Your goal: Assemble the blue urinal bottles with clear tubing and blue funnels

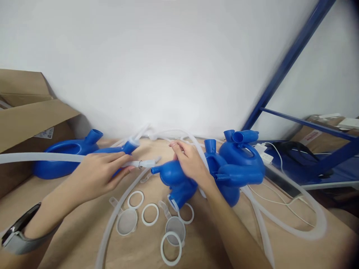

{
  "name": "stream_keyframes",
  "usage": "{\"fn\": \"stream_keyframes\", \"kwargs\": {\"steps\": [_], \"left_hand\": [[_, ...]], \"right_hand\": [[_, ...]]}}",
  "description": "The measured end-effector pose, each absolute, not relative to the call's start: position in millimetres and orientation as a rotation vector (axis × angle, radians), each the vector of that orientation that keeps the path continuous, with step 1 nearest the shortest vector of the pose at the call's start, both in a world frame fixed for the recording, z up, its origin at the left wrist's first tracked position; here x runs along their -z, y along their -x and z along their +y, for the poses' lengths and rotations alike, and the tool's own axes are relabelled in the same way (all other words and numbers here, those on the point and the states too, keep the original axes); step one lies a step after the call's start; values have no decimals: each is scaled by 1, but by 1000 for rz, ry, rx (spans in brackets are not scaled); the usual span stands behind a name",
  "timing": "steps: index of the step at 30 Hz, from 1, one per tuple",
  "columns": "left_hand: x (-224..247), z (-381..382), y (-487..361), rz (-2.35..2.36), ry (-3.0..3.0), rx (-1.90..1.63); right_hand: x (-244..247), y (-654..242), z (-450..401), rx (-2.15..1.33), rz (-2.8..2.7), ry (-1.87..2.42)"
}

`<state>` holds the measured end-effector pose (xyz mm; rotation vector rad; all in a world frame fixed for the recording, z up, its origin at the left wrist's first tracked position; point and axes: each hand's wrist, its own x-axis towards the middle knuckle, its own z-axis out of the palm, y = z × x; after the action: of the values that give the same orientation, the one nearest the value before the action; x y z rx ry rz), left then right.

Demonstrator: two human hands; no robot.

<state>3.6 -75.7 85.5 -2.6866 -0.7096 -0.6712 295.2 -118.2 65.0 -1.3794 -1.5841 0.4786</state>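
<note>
My left hand [102, 172] is closed around a translucent hose [42, 157] near its end, which has a clear connector [147, 163] with a thin ring on it. The connector points right, close by the narrow spout of a blue urinal bottle [171, 172]; whether they touch I cannot tell. My right hand [192, 161] grips that bottle from above, fingers wrapped over its body, with its wide mouth facing down toward the table. Below lie several white sealing rings [150, 204] and translucent caps with straps [127, 222].
More blue bottles [241, 164] crowd the right, and others [67, 147] lie at left beside an open cardboard box [36, 112]. Loose hoses [303, 233] curl across the table. A white power strip [263, 154] with cables sits near a blue metal rack [286, 67]. A wall closes off the back.
</note>
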Motion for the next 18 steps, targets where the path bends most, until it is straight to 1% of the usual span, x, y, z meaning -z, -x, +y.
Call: {"fn": "stream_keyframes", "kwargs": {"steps": [5,10,18], "left_hand": [[-88,-74,6,-557,2559,676],[-84,-82,-4,-578,2416,683],[-74,-80,-11,-522,2512,776]], "right_hand": [[-65,-297,-118,-353,-1554,1447],[-63,-292,-118,-303,-1560,1458],[-65,-294,-121,-246,-1515,1428]]}}
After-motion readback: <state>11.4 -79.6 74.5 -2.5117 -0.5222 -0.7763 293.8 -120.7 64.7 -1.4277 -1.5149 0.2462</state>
